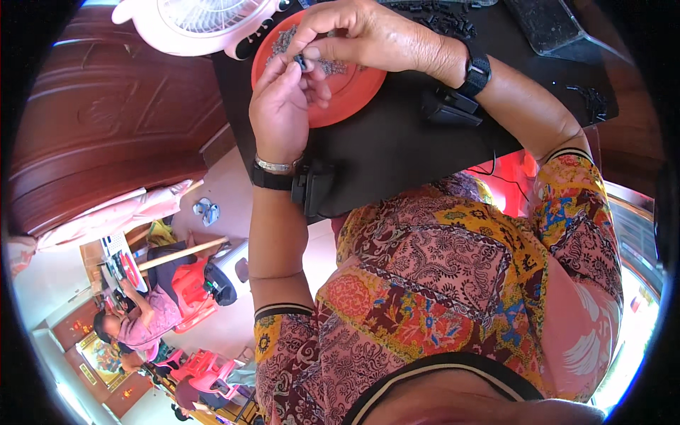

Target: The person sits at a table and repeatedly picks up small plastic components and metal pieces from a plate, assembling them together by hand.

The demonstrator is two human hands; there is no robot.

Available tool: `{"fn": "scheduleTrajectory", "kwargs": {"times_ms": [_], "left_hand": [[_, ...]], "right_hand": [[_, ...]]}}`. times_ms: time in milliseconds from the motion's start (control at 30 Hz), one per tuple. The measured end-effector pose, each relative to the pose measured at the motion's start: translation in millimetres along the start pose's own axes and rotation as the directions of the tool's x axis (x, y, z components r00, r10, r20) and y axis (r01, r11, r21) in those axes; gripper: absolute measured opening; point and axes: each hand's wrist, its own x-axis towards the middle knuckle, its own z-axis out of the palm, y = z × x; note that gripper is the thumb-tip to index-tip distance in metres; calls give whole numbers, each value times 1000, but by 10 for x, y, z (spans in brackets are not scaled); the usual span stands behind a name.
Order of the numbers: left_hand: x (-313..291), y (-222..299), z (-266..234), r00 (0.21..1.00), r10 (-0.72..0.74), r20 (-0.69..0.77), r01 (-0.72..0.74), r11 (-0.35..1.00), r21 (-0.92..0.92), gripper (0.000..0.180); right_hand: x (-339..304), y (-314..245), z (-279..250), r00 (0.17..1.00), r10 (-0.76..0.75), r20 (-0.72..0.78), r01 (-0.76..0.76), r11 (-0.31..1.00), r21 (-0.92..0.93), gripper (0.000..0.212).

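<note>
My left hand [280,106] pinches a small black part [301,62] between thumb and fingers, over an orange-red round tray [354,99]. My right hand [361,39] comes in from the right, with its thumb and forefinger closed together right at that part. What lies between the right fingertips is too small and hidden to make out. Small grey metal-looking pieces [331,67] lie in the tray, partly covered by my hands. Both wrists wear black straps carrying dark blocky devices.
A pink fan [209,25] stands beyond the tray on the left. Small black parts [446,20] are heaped at the table's far side, more [591,103] to the right. A dark box-like object [545,28] sits at far right on the black table [382,156]. Other people [152,312] sit in the left background.
</note>
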Motion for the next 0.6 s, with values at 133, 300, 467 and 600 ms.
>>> {"fn": "scheduleTrajectory", "kwargs": {"times_ms": [133,300,467,600], "left_hand": [[24,3,-18,999,29,32,-26,996,-80,22],[36,-35,-44,999,25,43,-20,992,-121,29],[21,-6,77,998,-19,-55,18,1000,-24,27],[17,15,77,995,11,-103,-8,1000,30,23]], "right_hand": [[-1,10,27,999,29,-17,-25,978,206,13],[-18,-78,65,995,90,-51,-87,994,62,12],[-86,65,105,988,-91,-121,44,937,-345,24],[-44,53,95,979,-189,-75,133,875,-466,26]]}}
